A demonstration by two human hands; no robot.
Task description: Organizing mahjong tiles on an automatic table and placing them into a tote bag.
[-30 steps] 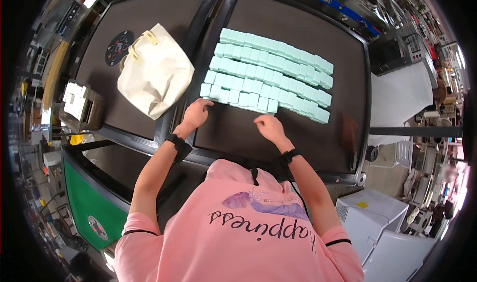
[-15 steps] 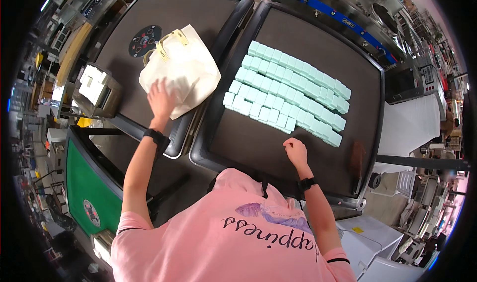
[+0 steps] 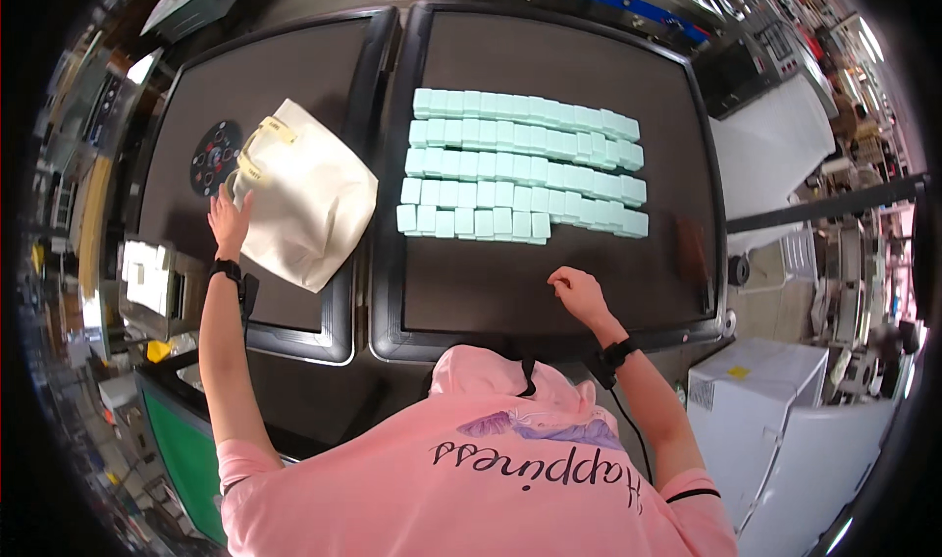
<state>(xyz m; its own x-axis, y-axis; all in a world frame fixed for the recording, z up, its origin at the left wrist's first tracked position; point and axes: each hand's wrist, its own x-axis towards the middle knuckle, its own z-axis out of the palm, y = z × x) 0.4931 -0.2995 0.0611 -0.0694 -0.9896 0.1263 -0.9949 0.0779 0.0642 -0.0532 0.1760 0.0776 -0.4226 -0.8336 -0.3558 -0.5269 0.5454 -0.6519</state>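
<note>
My left hand (image 3: 229, 225) is over the left table with a dark brown top and raised black rim (image 3: 280, 307), just beside the left edge of the flat cream-coloured bag with yellowish handles (image 3: 312, 212). Its fingers are spread and stretched toward the handles, gripping nothing that I can see; whether the fingertips touch the bag I cannot tell. The bag lies slantwise, its handle end up and to the left, partly against the round black emblem with small markings (image 3: 210, 162) on the tabletop. My right hand (image 3: 581, 295) is over the right table, also dark brown with a black rim (image 3: 481, 297), its fingers loosely curled inward; I cannot tell if anything sits within them. Beyond it, apart from my knuckles, small mint-green rectangular blocks (image 3: 527, 171) lie on this right table in five rows, one behind another. The row nearest me is the shortest: it begins at the left and stops partway along, while the others run farther right. I wear a black band on each wrist. By the left table's near left corner is a greyish box with a white top (image 3: 147, 274).
</note>
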